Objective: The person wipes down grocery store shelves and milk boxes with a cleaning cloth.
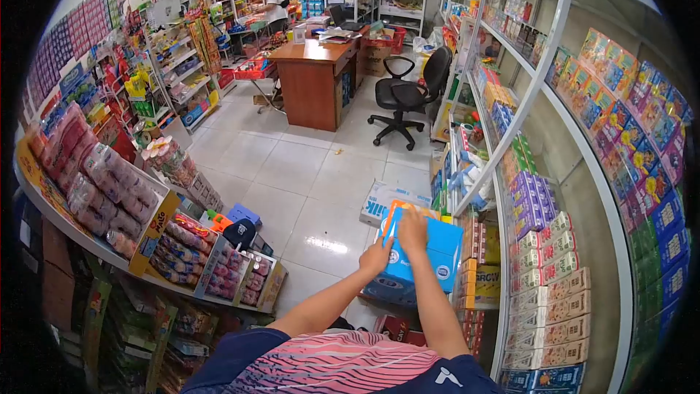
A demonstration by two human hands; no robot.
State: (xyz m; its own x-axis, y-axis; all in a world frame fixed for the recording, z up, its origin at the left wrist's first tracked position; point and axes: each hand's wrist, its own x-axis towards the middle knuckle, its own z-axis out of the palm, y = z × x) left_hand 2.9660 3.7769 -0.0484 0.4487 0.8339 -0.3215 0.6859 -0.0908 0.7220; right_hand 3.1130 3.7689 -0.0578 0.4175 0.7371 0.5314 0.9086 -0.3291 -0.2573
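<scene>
A blue carton (437, 248) with round white logos stands low in front of me, beside the right-hand shelves. An orange strip lies along its upper left part. My left hand (375, 257) is at the carton's left top edge, fingers curled at the lower end of the orange strip. Over the carton's top, my right hand (413, 230) is closed near the strip's upper end; what its fingers hold is too small to make out. Behind the carton, a white and blue milk box (379, 201) lies on the tiled floor.
Tall shelves (543, 87) of boxed goods line the right side. A curved display counter (175, 288) stands at the left. Farther off are a black office chair (408, 95), a wooden desk (306, 87) and a person (274, 7) near the back shelves.
</scene>
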